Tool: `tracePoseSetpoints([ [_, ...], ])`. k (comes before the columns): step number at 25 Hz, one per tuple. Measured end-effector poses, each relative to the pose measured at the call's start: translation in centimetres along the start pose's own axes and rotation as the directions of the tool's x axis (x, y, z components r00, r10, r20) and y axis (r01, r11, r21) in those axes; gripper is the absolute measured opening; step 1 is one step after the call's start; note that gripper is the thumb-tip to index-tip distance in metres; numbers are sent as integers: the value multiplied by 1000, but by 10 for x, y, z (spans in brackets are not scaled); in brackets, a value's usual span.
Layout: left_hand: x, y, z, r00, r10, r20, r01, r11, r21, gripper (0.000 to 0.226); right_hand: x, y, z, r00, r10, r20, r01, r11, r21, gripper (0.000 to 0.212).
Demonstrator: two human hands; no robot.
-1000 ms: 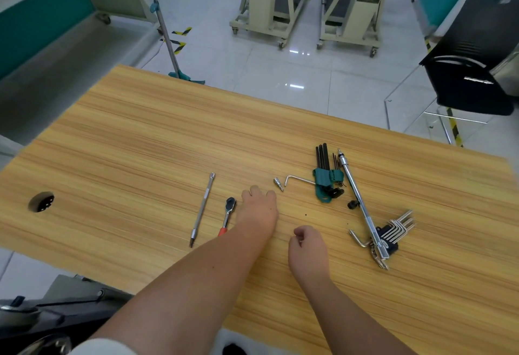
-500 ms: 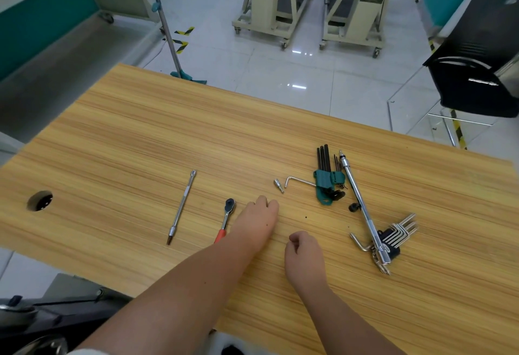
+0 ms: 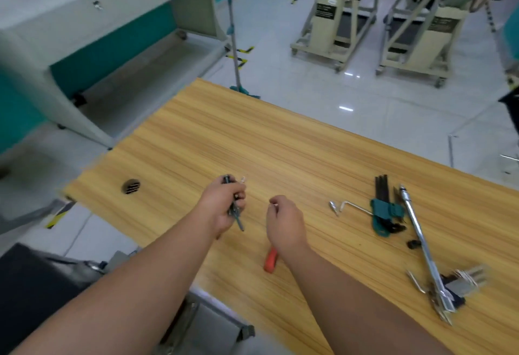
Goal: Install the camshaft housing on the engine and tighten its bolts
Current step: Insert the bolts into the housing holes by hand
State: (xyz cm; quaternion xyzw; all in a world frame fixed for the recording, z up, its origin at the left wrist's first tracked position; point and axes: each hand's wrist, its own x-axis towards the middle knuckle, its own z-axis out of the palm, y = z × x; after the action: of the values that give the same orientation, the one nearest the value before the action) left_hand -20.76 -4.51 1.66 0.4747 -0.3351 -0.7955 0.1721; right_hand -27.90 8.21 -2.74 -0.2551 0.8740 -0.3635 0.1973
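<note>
No engine or camshaft housing is in view. My left hand [image 3: 222,208] grips a thin metal rod tool [image 3: 240,224], lifted just off the wooden table [image 3: 280,144], with the tip sticking out below my fist. My right hand [image 3: 283,222] hovers beside it with its fingers curled, and I see nothing held in it. Under my right wrist lies a ratchet, of which only the red handle [image 3: 270,262] shows.
To the right lie a small bit [image 3: 333,206], an L-shaped key [image 3: 354,205], a green hex key set [image 3: 383,208], a long chrome bar [image 3: 418,239] and a ring of hex keys [image 3: 460,281]. A cable hole [image 3: 131,186] sits near the table's left end. Wheeled stands are on the floor beyond.
My left hand has reached left and picked up the thin rod that lay on the table. My head has turned left, so the tools now sit further right in view.
</note>
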Motion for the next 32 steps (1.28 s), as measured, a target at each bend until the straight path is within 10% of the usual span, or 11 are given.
tracePoseSetpoints([
  [4, -23, 42, -105, 982, -9, -189, 20, 998, 57, 27, 25, -69, 83, 906, -89, 413, 219, 935, -280, 34],
  [8, -43, 48, -148, 971, -1, -239, 39, 987, 155, 25, 27, -69, 120, 851, 18, 524, 283, 826, -488, 23],
  [17, -39, 7, -75, 978, -47, -204, 115, 936, 333, 24, -1, -38, 49, 961, 7, 275, 41, 985, -166, 15],
  [32, -44, -48, -34, 977, -144, -157, 196, 896, 398, 26, -66, 69, 15, 947, 259, 187, -174, 909, -378, 15],
])
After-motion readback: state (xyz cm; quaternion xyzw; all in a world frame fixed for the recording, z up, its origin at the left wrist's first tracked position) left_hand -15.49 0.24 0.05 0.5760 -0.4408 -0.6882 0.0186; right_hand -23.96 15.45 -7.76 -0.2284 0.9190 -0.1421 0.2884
